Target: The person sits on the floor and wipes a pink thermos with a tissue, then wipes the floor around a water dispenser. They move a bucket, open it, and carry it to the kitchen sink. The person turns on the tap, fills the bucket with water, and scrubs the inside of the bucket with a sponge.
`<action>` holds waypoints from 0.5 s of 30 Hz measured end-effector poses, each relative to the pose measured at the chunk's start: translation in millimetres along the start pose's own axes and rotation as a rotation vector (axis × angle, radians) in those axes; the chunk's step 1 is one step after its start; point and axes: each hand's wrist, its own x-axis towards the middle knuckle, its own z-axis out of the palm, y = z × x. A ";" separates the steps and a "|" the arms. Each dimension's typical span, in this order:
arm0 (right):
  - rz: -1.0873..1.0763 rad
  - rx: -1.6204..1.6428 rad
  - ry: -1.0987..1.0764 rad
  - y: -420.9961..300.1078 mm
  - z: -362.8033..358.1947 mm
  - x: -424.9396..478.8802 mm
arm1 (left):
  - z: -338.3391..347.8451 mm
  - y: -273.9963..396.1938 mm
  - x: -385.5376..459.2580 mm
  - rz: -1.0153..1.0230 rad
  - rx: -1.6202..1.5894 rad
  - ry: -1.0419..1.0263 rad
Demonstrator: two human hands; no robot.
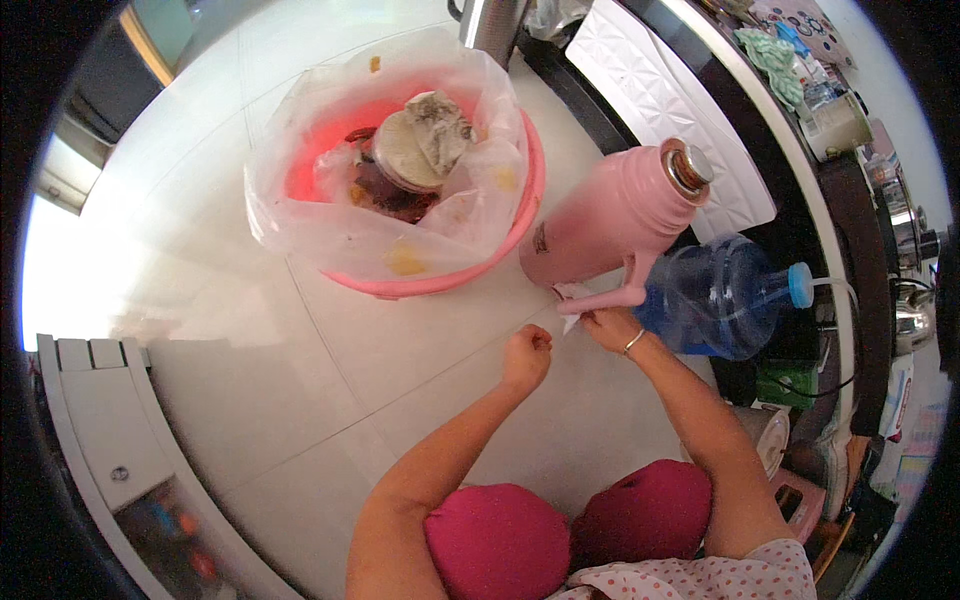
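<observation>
A pink thermos flask [600, 214] with a metal stopper stands on the pale tiled floor. Low beside its handle is my right hand [609, 327], a bangle on its wrist, holding a piece of white tissue [570, 321] near the base of the flask. My left hand [528, 358] hovers to the left over the tiles, its fingers curled; no object shows in it. Farther off stands a pink waste bin [442, 283] lined with a translucent plastic bag [277, 210], with a stained round pale item [409, 150] and other rubbish inside.
A large blue water bottle [727, 292] stands right of the flask. Behind are a white embossed panel [667, 97] and a steel container [491, 28]. A cluttered counter [806, 172] runs along the right; a white cabinet [105, 427] stands at left.
</observation>
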 end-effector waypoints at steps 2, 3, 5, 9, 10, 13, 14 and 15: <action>-0.020 -0.038 0.001 2.3 3.2 9.4 | 7.6 -3.2 -0.2 0.043 -0.020 0.015; 0.053 -0.031 -0.044 4.9 7.4 13.7 | 12.8 -0.2 0.4 0.078 -0.018 0.031; 0.162 -0.048 -0.090 10.5 12.5 17.9 | 21.2 5.6 4.8 0.156 -0.034 0.062; 0.106 -0.050 0.060 -10.5 3.4 28.4 | 20.9 19.2 16.6 0.184 0.064 0.086; 0.048 -0.019 0.140 -33.2 -7.4 29.1 | 17.6 19.7 20.3 0.158 0.134 0.087; 0.056 -0.220 0.082 -16.8 -2.2 11.9 | 16.5 21.4 23.8 0.120 0.081 0.101; 0.121 -0.175 0.090 -2.7 6.4 -1.0 | 17.4 19.3 23.8 0.126 0.103 0.118; 0.181 -0.127 0.098 1.1 12.2 -9.5 | 15.4 13.9 24.5 0.131 0.127 0.138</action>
